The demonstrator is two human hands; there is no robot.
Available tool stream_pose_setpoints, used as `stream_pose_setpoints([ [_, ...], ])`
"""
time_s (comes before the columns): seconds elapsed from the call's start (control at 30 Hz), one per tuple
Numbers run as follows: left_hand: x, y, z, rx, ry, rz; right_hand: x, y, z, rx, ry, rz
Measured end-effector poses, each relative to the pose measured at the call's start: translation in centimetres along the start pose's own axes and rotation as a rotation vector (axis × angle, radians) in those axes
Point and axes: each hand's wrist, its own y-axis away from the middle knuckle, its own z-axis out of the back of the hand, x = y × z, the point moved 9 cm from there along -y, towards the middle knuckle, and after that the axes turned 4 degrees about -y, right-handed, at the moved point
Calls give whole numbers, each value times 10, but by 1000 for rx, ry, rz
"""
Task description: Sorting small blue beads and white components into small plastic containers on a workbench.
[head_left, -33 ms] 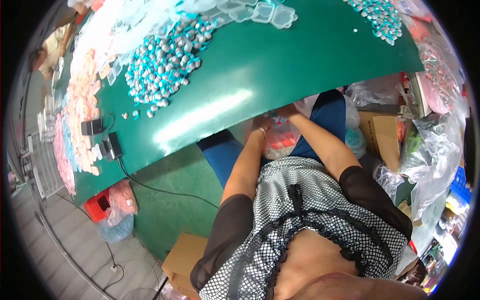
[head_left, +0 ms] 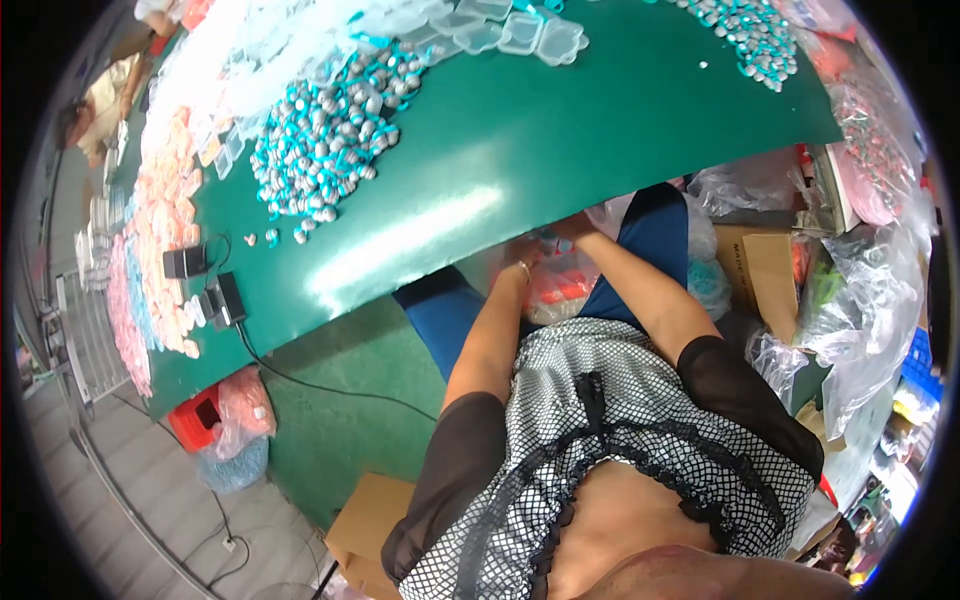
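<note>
I sit at a green table [head_left: 560, 130] with both arms reaching forward to its near edge. My left hand [head_left: 522, 252] and my right hand [head_left: 572, 228] meet at the top of a clear plastic bag of orange-red pieces [head_left: 562, 288], which rests between my knees in blue trousers. The table edge hides most of the fingers, so their grip cannot be made out. A thin bracelet sits on my left wrist.
A pile of small teal and silver pieces [head_left: 325, 135] lies on the table, with another pile [head_left: 752, 40] far right. Clear little boxes [head_left: 510, 30] stand at the back. Pink and orange packets [head_left: 160, 240] line the left. Black devices with a cable [head_left: 215, 298], a cardboard box [head_left: 768, 270] and plastic bags [head_left: 865, 300] are nearby.
</note>
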Motion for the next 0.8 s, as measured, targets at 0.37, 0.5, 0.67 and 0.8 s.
stream_pose_setpoints([
  [0.37,-46,99,33,133,332,-144,149,51,92,618,-367,-49],
  [0.5,-131,200,71,341,251,-299,296,65,216,1043,-601,28],
  [0.67,-216,272,111,313,238,-701,392,0,340,717,-644,305],
  [0.8,-266,283,163,-269,-185,-875,375,-107,367,13,-224,450],
])
